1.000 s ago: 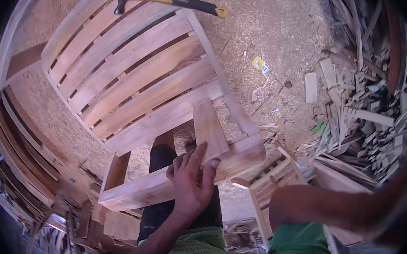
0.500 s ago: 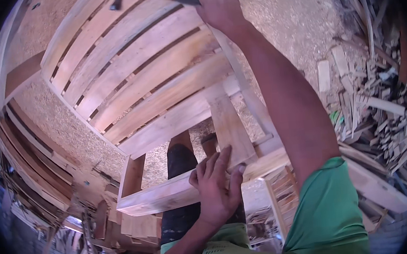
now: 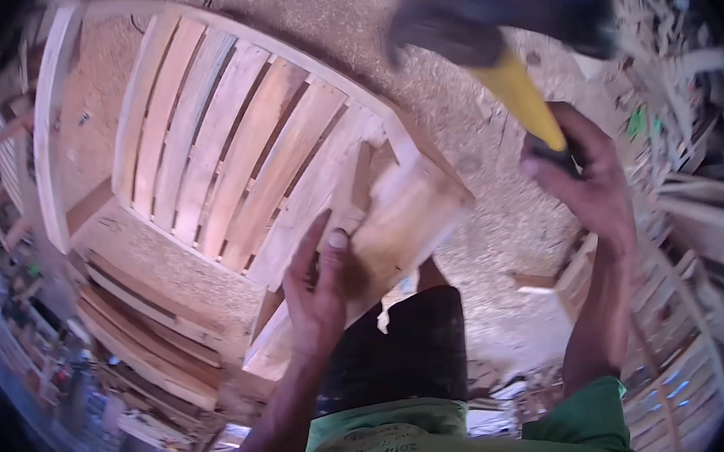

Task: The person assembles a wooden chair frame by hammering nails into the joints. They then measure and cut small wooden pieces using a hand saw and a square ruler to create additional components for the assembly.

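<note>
My right hand [image 3: 586,176] is wrapped round the grip of a claw hammer [image 3: 516,96] with a yellow-and-black handle. The dark hammer head, blurred by motion, is raised at the upper right, apart from the wood. My left hand [image 3: 316,294] rests on the near rail of a slatted wooden frame [image 3: 405,226], with its fingers and thumb stretched out. Beside those fingertips a short wooden piece [image 3: 360,179] meets the rail. Pale slats [image 3: 230,147] run across the frame, with narrow gaps between them.
Sawdust covers the ground [image 3: 498,205]. Stacked boards [image 3: 152,335] lie at the left, and an upright timber [image 3: 60,123] stands beyond them. Wood scraps [image 3: 677,86] are heaped at the right. Another slatted piece [image 3: 685,370] lies at the lower right.
The hammer has swung from the top middle over to the right and now appears closer. My left hand has shifted left along the rail. The frame appears turned and tilted in the view.
</note>
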{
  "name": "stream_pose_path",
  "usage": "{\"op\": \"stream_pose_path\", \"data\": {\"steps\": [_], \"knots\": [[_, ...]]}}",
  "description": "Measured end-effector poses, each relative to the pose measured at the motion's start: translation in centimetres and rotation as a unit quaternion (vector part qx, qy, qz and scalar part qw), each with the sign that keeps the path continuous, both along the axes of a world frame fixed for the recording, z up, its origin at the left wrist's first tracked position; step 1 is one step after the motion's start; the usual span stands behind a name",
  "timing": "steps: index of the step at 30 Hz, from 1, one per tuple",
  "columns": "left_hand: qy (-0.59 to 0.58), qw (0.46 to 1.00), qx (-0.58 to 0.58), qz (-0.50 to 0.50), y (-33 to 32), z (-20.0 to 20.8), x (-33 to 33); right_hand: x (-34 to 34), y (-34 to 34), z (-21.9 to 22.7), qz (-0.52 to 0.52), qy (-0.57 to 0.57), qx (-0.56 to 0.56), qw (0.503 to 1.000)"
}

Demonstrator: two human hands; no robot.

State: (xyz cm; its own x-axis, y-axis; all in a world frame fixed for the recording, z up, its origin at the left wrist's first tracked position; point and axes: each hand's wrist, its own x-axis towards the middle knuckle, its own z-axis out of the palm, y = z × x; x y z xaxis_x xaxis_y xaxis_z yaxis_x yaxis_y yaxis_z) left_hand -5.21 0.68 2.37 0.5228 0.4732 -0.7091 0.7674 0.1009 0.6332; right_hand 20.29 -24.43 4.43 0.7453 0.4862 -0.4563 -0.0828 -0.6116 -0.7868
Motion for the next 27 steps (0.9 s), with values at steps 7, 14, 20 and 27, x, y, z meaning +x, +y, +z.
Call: {"op": "stream_pose_path", "data": {"steps": [7, 14, 20, 27], "knots": [[0.004, 0.998, -0.057, 0.013, 0.1, 0.3, 0.9, -16.1, -11.3, -6.7, -0.471, 0.164, 0.185, 0.847], [0.046, 0.997, -0.024, -0.060, -2.2, 0.6, 2.3, -32.2, -10.6, -15.2, -0.524, 0.432, 0.303, 0.668], [0.063, 0.996, 0.010, -0.055, -1.4, 0.5, 2.3, -34.7, -2.0, -20.1, -0.440, 0.510, 0.348, 0.652], [0.075, 0.995, 0.004, -0.060, -0.3, 0.9, 1.7, -33.3, 1.5, -22.5, -0.459, 0.513, 0.449, 0.570]]}}
